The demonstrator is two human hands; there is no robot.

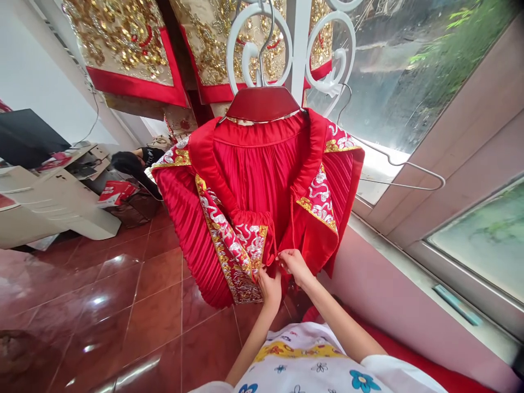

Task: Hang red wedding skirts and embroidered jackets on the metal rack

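Note:
A red pleated skirt (254, 169) with silver and gold embroidered panels hangs in front of me from a hanger (262, 103) with a broad dark red top. Its waistband curves forward on both sides, and thin red cords (292, 224) trail from the front. My right hand (295, 266) is closed, pinching a red cord between its fingertips. Just to its left and a little lower, my left hand (270, 288) is closed at the skirt's front edge beside the embroidered corner. Its fingertips are partly hidden, so I cannot tell whether a cord is also in them.
A white scrolled metal frame (292, 49) supports the hanger. Gold-sequined garments (123, 49) hang behind it. An unused wire hanger (409, 166) juts out at right, near the window. A person (131, 164) bends beside a white desk (61, 196) at left. Glossy red tiles (159, 289) cover the floor.

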